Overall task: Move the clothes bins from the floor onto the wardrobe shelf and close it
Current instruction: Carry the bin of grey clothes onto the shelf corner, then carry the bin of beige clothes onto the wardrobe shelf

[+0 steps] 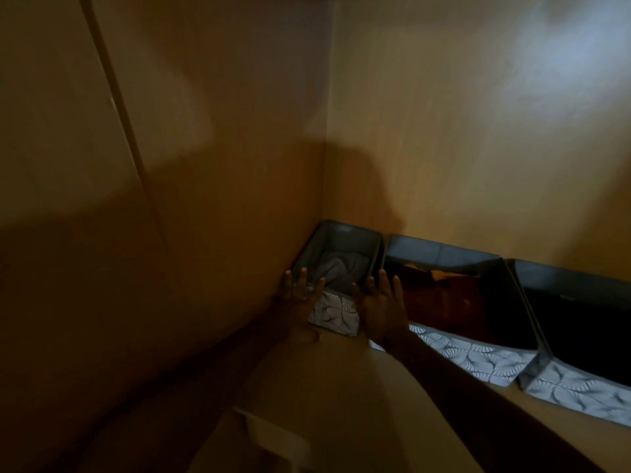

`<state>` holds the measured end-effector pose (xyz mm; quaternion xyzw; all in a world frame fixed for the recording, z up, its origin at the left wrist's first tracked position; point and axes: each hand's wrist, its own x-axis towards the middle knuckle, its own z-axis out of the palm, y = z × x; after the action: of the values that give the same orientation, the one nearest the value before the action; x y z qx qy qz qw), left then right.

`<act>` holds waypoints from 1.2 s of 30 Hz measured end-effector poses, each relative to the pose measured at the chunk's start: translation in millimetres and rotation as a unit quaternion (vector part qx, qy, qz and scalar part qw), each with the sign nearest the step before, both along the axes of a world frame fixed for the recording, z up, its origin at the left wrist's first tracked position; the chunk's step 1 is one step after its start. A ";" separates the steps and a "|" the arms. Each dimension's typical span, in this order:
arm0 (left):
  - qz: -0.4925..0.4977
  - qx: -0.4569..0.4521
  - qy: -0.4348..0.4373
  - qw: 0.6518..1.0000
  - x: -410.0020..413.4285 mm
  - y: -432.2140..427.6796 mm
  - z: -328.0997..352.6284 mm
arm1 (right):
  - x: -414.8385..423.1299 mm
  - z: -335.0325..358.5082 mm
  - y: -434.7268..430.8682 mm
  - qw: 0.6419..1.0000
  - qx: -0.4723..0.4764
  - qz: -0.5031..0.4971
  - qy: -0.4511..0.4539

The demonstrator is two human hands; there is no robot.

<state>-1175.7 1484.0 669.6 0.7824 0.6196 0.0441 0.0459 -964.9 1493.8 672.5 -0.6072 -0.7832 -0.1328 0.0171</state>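
Note:
Three grey fabric bins with a leaf-patterned front stand in a row on the wardrobe shelf (341, 387). The small left bin (336, 312) sits in the back left corner and holds grey clothes. My left hand (300, 295) lies flat against its front left corner, fingers spread. My right hand (379, 302) presses flat on its front right corner, fingers apart. The middle bin (471, 353) holds dark red and orange clothes. The right bin (580, 387) looks dark inside.
The wardrobe's left side wall (205, 199) and back wall (478, 131) close in the shelf. A light-coloured edge (273, 435) shows below the shelf front. The scene is dim.

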 end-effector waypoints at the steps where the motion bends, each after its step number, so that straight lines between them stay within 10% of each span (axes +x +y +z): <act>1: -0.003 -0.009 -0.013 1.000 -1.2 -1.6 -0.5 | 0.2 3.8 0.8 1.000 0.008 0.004 0.002; 12: 0.083 0.118 -0.377 0.915 0.2 -113.9 -2.4 | -8.7 -12.2 -74.4 0.942 -0.018 0.191 0.275; 22: 0.310 0.101 -0.479 0.815 6.6 -285.4 -63.6 | -20.2 -38.6 -164.6 0.817 -0.260 0.267 0.441; 36: 0.658 0.192 -0.491 0.538 73.2 -568.2 -103.9 | -95.2 -96.1 -347.9 0.655 -0.556 0.418 0.297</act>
<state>-1102.5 915.7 565.7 0.0006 0.8167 0.5572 0.1500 -1060.1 1145.9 576.5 -0.1191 -0.8351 0.5357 -0.0380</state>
